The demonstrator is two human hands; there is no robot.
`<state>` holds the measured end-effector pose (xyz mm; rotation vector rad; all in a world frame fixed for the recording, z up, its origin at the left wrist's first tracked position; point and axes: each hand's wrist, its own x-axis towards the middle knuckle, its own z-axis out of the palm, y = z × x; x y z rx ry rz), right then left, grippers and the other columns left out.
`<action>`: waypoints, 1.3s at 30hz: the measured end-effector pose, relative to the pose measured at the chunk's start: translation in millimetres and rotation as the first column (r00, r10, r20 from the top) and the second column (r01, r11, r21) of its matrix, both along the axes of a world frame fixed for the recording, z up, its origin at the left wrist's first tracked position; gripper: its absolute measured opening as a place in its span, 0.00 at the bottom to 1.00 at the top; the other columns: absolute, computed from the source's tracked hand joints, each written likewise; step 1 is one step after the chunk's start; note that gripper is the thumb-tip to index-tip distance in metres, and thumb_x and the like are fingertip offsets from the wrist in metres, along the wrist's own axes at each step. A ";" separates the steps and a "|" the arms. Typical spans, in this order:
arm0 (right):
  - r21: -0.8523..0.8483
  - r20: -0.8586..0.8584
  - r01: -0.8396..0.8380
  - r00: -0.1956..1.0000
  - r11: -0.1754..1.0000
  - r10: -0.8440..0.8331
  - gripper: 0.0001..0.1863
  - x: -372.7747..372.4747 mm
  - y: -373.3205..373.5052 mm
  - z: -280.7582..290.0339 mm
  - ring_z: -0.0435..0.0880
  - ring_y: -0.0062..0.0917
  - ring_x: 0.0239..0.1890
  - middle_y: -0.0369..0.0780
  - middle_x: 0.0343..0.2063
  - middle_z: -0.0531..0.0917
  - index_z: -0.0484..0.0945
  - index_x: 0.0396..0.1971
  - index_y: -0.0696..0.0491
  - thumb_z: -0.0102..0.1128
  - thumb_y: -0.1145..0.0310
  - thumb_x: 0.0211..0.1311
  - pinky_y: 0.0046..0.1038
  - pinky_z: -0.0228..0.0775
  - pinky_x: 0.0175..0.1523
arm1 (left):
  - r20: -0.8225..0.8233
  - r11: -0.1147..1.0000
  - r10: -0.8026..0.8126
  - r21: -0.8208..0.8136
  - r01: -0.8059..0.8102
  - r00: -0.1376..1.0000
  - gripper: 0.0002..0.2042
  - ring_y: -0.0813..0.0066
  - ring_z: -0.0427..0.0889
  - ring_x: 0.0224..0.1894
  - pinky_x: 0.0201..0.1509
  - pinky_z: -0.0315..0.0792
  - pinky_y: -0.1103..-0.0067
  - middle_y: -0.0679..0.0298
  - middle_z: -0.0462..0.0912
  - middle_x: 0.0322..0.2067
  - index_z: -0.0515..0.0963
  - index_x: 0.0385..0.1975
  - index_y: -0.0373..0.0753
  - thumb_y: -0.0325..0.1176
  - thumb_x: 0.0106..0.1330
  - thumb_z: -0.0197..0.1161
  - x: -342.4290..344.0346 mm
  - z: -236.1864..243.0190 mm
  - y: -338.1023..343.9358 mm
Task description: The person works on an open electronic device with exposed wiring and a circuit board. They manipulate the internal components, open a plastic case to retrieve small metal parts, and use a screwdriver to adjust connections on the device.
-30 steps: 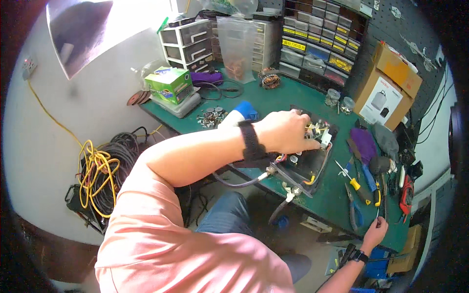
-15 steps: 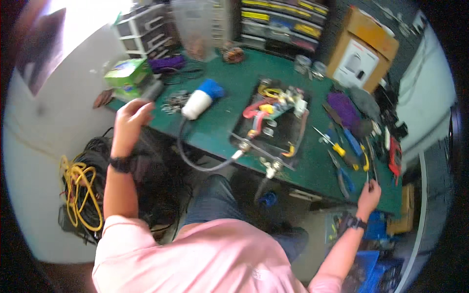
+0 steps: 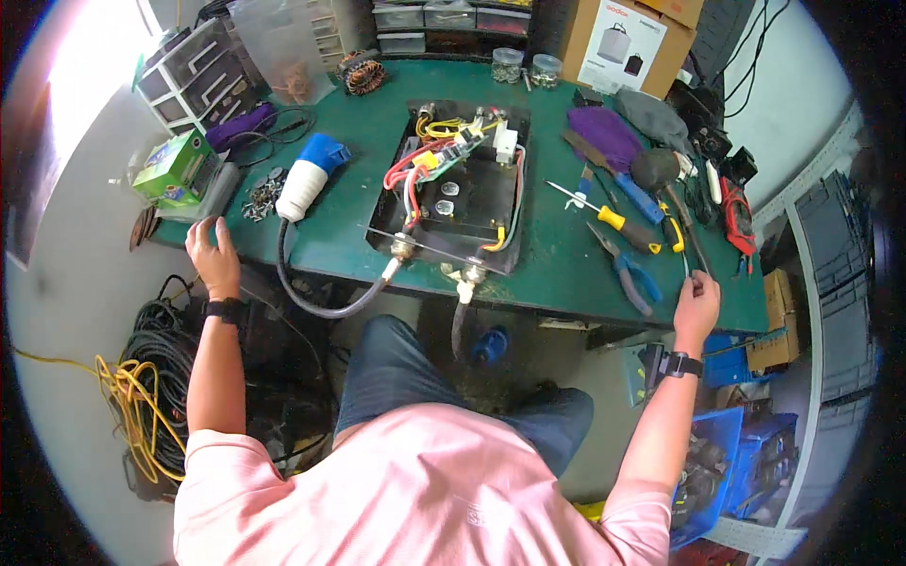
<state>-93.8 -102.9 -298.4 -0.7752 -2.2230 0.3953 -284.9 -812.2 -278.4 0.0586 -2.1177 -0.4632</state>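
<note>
My left hand (image 3: 215, 257) is at the table's front left edge, thumb and fingers apart, with nothing in it. My right hand (image 3: 696, 302) is at the right front edge, fingers pinched at the end of a thin metal shaft belonging to a yellow-and-black-handled screwdriver (image 3: 673, 231). Just beside those fingers ends the handle of a dark-headed mallet (image 3: 655, 170). Left of it lie blue-handled long-nose pliers (image 3: 625, 271) and another yellow-and-black screwdriver (image 3: 623, 224). Mid-table sits an open black metal case (image 3: 481, 226) with coloured wires, a circuit board (image 3: 460, 157) and two cable fittings at its front.
A blue-and-white power plug (image 3: 310, 179) lies left of the case, its grey cable looping over the edge. Loose screws (image 3: 265, 196), a green box (image 3: 176, 170) and drawers (image 3: 200, 75) stand left. A red meter (image 3: 738, 222) lies far right. Coiled cables (image 3: 151, 377) are below left.
The view has tilted and steadied, so the bench appears shifted left and up. My left hand's fingers have spread beside the table edge. My right hand stays at the tools.
</note>
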 end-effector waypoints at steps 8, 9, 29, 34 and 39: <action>-0.015 0.016 -0.016 1.000 1.000 0.017 0.12 -3.5 -4.1 2.9 0.80 0.34 0.37 0.41 0.36 0.80 0.80 0.41 0.56 0.63 0.69 0.58 0.33 0.72 0.45 | -0.044 1.000 0.017 -0.016 -0.018 0.999 0.11 0.53 0.73 0.49 0.58 0.65 0.65 0.53 0.79 0.42 0.78 0.42 0.34 0.35 0.67 0.59 -10.6 -1.5 3.3; 0.007 0.014 -0.037 0.999 0.999 0.037 0.12 -1.6 0.3 0.9 0.80 0.35 0.38 0.42 0.37 0.80 0.80 0.41 0.56 0.64 0.69 0.58 0.33 0.72 0.46 | -0.044 1.000 0.012 0.022 -0.011 0.999 0.11 0.55 0.74 0.49 0.57 0.66 0.66 0.53 0.79 0.43 0.78 0.42 0.34 0.35 0.67 0.59 -8.6 -2.6 2.7; 0.249 0.358 -0.968 0.070 -0.023 0.931 0.13 -120.9 -461.3 223.2 0.81 0.39 0.36 0.44 0.32 0.80 0.79 0.35 0.54 0.66 0.64 0.53 0.36 0.74 0.42 | -0.198 -0.138 -0.229 0.976 0.169 0.953 0.10 0.69 0.80 0.27 0.23 0.73 0.77 0.61 0.79 0.32 0.75 0.43 0.36 0.28 0.63 0.57 -29.4 12.5 -63.2; 0.256 0.510 -0.966 0.098 -0.042 0.854 0.12 -205.6 -589.2 146.4 0.81 0.40 0.41 0.45 0.35 0.80 0.77 0.32 0.54 0.66 0.62 0.54 0.37 0.76 0.46 | -0.067 0.182 -0.128 0.979 0.090 0.989 0.12 0.73 0.80 0.24 0.21 0.74 0.78 0.60 0.82 0.33 0.76 0.44 0.31 0.27 0.61 0.57 -36.7 7.2 -69.7; 0.162 0.458 -0.980 0.182 0.120 0.870 0.19 -248.2 -646.0 101.3 0.79 0.43 0.47 0.49 0.42 0.77 0.75 0.40 0.56 0.68 0.61 0.53 0.40 0.78 0.47 | -0.002 0.301 -0.085 0.953 0.028 0.996 0.13 0.73 0.79 0.23 0.21 0.75 0.78 0.60 0.81 0.31 0.76 0.43 0.30 0.25 0.58 0.58 -45.7 4.0 -91.0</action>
